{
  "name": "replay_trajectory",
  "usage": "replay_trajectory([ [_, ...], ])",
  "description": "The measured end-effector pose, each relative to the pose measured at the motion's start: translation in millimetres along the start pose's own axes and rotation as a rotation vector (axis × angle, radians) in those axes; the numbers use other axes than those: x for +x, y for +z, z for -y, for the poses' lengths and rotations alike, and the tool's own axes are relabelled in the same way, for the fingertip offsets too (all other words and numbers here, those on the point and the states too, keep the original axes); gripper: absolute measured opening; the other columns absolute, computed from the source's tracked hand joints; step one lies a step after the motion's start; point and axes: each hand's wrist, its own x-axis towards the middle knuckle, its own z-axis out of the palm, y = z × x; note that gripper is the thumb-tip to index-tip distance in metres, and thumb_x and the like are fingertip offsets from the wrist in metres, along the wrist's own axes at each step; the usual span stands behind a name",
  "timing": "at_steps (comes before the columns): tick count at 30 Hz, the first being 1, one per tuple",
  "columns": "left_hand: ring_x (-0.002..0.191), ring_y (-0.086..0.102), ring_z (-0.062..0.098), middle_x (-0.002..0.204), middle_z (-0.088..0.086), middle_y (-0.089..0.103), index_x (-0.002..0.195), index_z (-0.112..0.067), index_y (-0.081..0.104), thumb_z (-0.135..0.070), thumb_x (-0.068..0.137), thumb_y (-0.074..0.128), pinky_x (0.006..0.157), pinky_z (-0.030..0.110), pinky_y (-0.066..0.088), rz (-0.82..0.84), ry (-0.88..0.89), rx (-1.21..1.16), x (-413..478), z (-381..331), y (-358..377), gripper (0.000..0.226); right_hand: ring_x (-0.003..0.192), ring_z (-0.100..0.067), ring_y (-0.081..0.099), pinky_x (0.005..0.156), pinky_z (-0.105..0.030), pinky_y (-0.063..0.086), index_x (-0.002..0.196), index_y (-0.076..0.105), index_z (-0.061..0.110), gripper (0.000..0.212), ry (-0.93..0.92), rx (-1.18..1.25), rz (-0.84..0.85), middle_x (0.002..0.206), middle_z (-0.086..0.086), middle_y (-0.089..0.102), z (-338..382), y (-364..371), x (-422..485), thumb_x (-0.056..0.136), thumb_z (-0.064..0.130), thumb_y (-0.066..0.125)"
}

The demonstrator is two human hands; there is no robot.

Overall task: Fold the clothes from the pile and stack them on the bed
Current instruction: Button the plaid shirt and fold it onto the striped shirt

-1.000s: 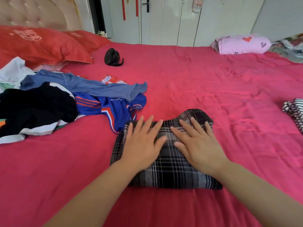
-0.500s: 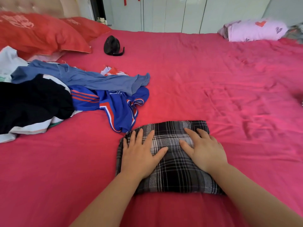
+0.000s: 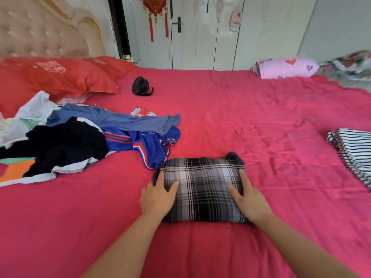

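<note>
A folded black-and-white plaid garment (image 3: 202, 187) lies on the pink-red bed (image 3: 251, 121) in front of me. My left hand (image 3: 158, 197) holds its left edge, thumb on top and fingers wrapped round the side. At the right edge my right hand (image 3: 251, 199) grips it the same way. The pile of unfolded clothes (image 3: 80, 137), with blue, black, white and orange pieces, spreads over the bed to the left, its blue jersey almost touching the plaid garment. A folded black-and-white striped garment (image 3: 355, 151) lies at the right edge of view.
Two red pillows (image 3: 60, 77) lean on the padded headboard at far left. A small black object (image 3: 141, 88) sits on the bed beyond the pile. A pink pillow (image 3: 287, 67) lies at the far right corner. White wardrobe doors stand behind the bed.
Both hands slid from lying flat on top of the plaid garment out to its left and right edges and now grip them. The camera tilted up.
</note>
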Motion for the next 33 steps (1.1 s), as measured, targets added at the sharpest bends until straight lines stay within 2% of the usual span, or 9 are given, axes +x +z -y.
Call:
replay_trajectory([
  [3, 0.126, 0.042, 0.035, 0.139, 0.018, 0.038, 0.148, -0.025, 0.019, -0.055, 0.09, 0.042, 0.104, 0.036, 0.033, 0.078, 0.019, -0.119, 1, -6, -4, 0.069, 0.127, -0.03, 0.044, 0.102, -0.036, 0.034, 0.149, 0.006, 0.028, 0.072, 0.034, 0.021, 0.014, 0.14, -0.017, 0.044, 7, -2, -1, 0.091, 0.047, 0.045],
  [7, 0.124, 0.044, 0.031, 0.136, 0.017, 0.037, 0.148, -0.017, 0.022, -0.044, 0.09, 0.052, 0.101, 0.032, 0.036, 0.087, 0.064, -0.186, -4, -9, -7, 0.07, 0.121, -0.032, 0.048, 0.1, -0.037, 0.038, 0.149, 0.008, 0.025, 0.073, 0.023, 0.033, -0.003, 0.133, -0.019, 0.048, 10, -3, -1, 0.091, 0.042, 0.049],
  [10, 0.121, 0.044, 0.029, 0.13, 0.017, 0.043, 0.144, -0.01, 0.031, -0.035, 0.089, 0.059, 0.1, 0.029, 0.034, 0.061, 0.101, -0.258, -7, -13, -10, 0.067, 0.115, -0.032, 0.05, 0.097, -0.034, 0.039, 0.149, 0.01, 0.025, 0.072, -0.013, 0.056, -0.033, 0.13, -0.021, 0.046, 12, -8, -5, 0.091, 0.035, 0.052],
  [12, 0.125, 0.042, 0.028, 0.133, 0.018, 0.044, 0.142, -0.007, 0.035, -0.032, 0.086, 0.063, 0.102, 0.028, 0.031, 0.035, 0.135, -0.292, -8, -21, -15, 0.068, 0.115, -0.031, 0.049, 0.095, -0.029, 0.038, 0.148, 0.013, 0.025, 0.071, -0.03, 0.088, -0.066, 0.128, -0.021, 0.043, 12, -19, -9, 0.091, 0.03, 0.054],
  [16, 0.129, 0.038, 0.026, 0.138, 0.016, 0.04, 0.145, -0.006, 0.029, -0.032, 0.087, 0.063, 0.104, 0.026, 0.027, 0.031, 0.199, -0.344, -15, -55, -24, 0.072, 0.113, -0.029, 0.049, 0.094, -0.028, 0.037, 0.148, 0.017, 0.025, 0.071, -0.042, 0.136, -0.15, 0.123, -0.02, 0.047, -1, -51, -14, 0.088, 0.026, 0.057],
  [20, 0.128, 0.038, 0.026, 0.136, 0.015, 0.041, 0.146, -0.009, 0.027, -0.033, 0.088, 0.061, 0.103, 0.026, 0.028, 0.065, 0.297, -0.386, -31, -114, -21, 0.072, 0.112, -0.026, 0.047, 0.093, -0.024, 0.035, 0.147, 0.019, 0.025, 0.071, 0.003, 0.17, -0.236, 0.123, -0.018, 0.048, -30, -100, -24, 0.088, 0.027, 0.058],
  [26, 0.128, 0.038, 0.027, 0.135, 0.016, 0.041, 0.146, -0.009, 0.024, -0.033, 0.088, 0.061, 0.102, 0.028, 0.03, 0.148, 0.486, -0.343, -47, -237, 3, 0.073, 0.127, -0.023, 0.042, 0.106, -0.029, 0.03, 0.145, 0.026, 0.021, 0.072, 0.099, 0.275, -0.448, 0.134, -0.012, 0.048, -110, -175, -34, 0.084, 0.024, 0.064],
  [30, 0.128, 0.037, 0.027, 0.135, 0.016, 0.041, 0.146, -0.009, 0.024, -0.032, 0.088, 0.062, 0.103, 0.027, 0.029, 0.199, 0.633, -0.317, -48, -330, 32, 0.073, 0.119, -0.023, 0.049, 0.097, -0.024, 0.034, 0.143, 0.029, 0.017, 0.069, 0.165, 0.294, -0.594, 0.129, -0.01, 0.053, -167, -225, -27, 0.084, 0.021, 0.065],
  [33, 0.129, 0.036, 0.026, 0.136, 0.015, 0.039, 0.147, -0.01, 0.023, -0.034, 0.087, 0.062, 0.104, 0.027, 0.027, 0.238, 0.736, -0.28, -45, -398, 56, 0.075, 0.115, -0.025, 0.05, 0.096, -0.026, 0.035, 0.143, 0.03, 0.018, 0.068, 0.213, 0.328, -0.705, 0.125, -0.014, 0.055, -205, -257, -16, 0.084, 0.023, 0.065],
])
